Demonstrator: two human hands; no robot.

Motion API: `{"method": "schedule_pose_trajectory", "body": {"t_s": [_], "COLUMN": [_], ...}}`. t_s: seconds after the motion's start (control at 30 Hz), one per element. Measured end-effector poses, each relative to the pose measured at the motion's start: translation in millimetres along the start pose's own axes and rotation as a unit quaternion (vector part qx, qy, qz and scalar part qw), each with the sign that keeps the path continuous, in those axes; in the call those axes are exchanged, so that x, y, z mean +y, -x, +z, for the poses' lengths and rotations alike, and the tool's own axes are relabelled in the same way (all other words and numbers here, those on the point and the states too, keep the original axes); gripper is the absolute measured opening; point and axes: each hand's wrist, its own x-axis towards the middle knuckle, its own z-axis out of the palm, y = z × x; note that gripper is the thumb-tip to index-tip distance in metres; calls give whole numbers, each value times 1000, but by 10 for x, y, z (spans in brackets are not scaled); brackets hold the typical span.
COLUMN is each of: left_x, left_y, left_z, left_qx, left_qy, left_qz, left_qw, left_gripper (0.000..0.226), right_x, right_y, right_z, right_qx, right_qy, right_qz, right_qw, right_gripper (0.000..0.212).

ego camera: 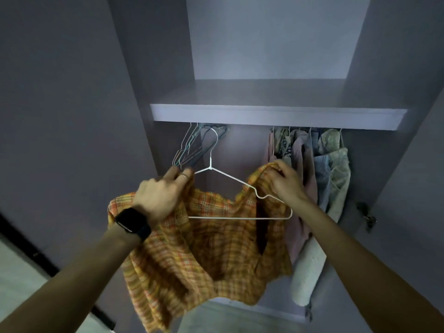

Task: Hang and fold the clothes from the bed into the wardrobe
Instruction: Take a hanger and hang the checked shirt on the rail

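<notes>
An open grey wardrobe fills the frame, with a bare shelf across the middle. Under it, at centre left, hangs a cluster of empty wire hangers; at centre right, several pale garments are already hung.

You're holding an orange plaid garment in front of the opening, low in the centre of the frame. Your left hand, with a dark watch on the wrist, has its fingers closed on a bunch of the fabric at the garment's left edge. Your right hand pinches the opposite edge, fingers closed on a raised fold of cloth, so the opening is stretched between your 2 hands.

A white hanger sits between them, its hook pointing up toward the rail area, which the shelf hides. Its long bar runs left to right, lined up with the stretched opening. The hanger's right shoulder lies just beside your right hand, with the fabric partly over it; its left shoulder disappears behind your left hand and the cloth, so I can't tell whether that side is seated. I'd judge that seating the cloth over that left shoulder is the step in hand, and your left hand is the nearer one for it.
</notes>
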Motion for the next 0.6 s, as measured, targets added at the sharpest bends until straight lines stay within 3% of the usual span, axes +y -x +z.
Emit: {"method": "schedule_pose_trajectory", "body": {"t_s": [0.13,0.3,0.5,0.6], "left_x": [-66,-162,576,624], "left_y": [-13,-37,-128,-172], "left_z": [113,124,195,225], "left_qx": [-46,-67,-31,-12], "left_qy": [-48,-64,-89,-106], "left_qz": [-44,-86,50,86], "left_qw": [997,992,994,991], "left_gripper": [48,50,58,50], "right_x": [-258,-225,-572,-776], "right_y": [-4,84,179,274], "right_z": [-93,-200,184,105], "right_qx": [31,32,33,78], "right_qy": [60,138,25,-106], "right_qz": [-58,-45,19,8], "right_qw": [996,989,999,991], "right_gripper": [9,11,12,10]}}
